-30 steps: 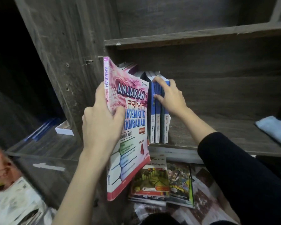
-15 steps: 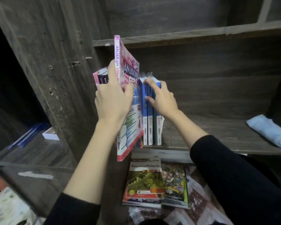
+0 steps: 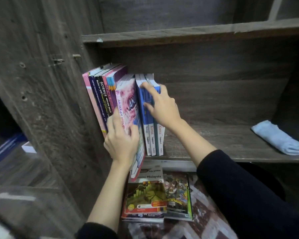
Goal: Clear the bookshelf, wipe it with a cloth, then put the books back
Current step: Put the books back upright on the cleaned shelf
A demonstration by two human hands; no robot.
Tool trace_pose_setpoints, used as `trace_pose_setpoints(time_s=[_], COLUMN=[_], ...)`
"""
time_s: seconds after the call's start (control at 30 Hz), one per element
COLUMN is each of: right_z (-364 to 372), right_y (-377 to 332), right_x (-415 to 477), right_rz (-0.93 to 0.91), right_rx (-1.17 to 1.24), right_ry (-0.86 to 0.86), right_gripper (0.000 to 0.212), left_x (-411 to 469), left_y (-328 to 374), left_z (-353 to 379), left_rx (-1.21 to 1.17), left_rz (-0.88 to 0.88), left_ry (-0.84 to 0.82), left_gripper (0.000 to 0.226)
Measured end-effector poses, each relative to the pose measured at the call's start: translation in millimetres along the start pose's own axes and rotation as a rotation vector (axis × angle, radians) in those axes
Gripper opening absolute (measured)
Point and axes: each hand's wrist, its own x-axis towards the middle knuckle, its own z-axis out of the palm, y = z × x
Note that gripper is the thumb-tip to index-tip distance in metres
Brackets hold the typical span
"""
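Sliding in now — the pink book [image 3: 128, 107], a second ago held clear in front of the shelf [image 3: 214, 140], is wedged between the dark spines left of the left hand [image 3: 122, 142] that clasps it and the blue books [image 3: 148, 118] the right hand [image 3: 162, 104] presses aside, fingers spread. Restocking's underway — two books [image 3: 145, 195] wait below, cloth [image 3: 278, 137] far right.

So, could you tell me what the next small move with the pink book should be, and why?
Probably push the pink book further back into the gap until its spine lines up with its neighbours. The left hand holds its lower spine, its bottom corner overhangs the shelf edge, and the right hand holds the blue books aside.
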Motion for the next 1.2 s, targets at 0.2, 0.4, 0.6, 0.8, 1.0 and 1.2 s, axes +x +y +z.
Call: trace_pose_setpoints(time_s=[0.2, 0.4, 0.6, 0.8, 1.0, 1.2], right_z=[7, 22, 51, 73, 80, 89], right_y=[-4, 10, 32, 48, 56, 56], right_x=[2, -3, -29, -49, -61, -61], right_rz=[-0.024, -0.052, 0.095, 0.108, 0.112, 0.130], right_rx=[0.000, 0.087, 0.431, 0.473, 0.438, 0.454], right_ry=[0.018, 0.103, 0.147, 0.002, -0.068, -0.051], right_gripper=[0.054, 0.063, 0.080, 0.056, 0.055, 0.062], left_x=[-7, 0, 10, -10, -26, -26], left_y=[-11, -22, -24, -52, -83, -76], left_z=[19, 40, 65, 52, 53, 67], left_rx=[-0.039, -0.008, -0.052, -0.165, -0.062, -0.072], left_rz=[0.051, 0.076, 0.064, 0.300, 0.427, 0.320], left_ry=[0.001, -0.028, -0.017, -0.091, -0.152, -0.083], left_gripper=[0.051, 0.050, 0.048, 0.053, 0.053, 0.051])
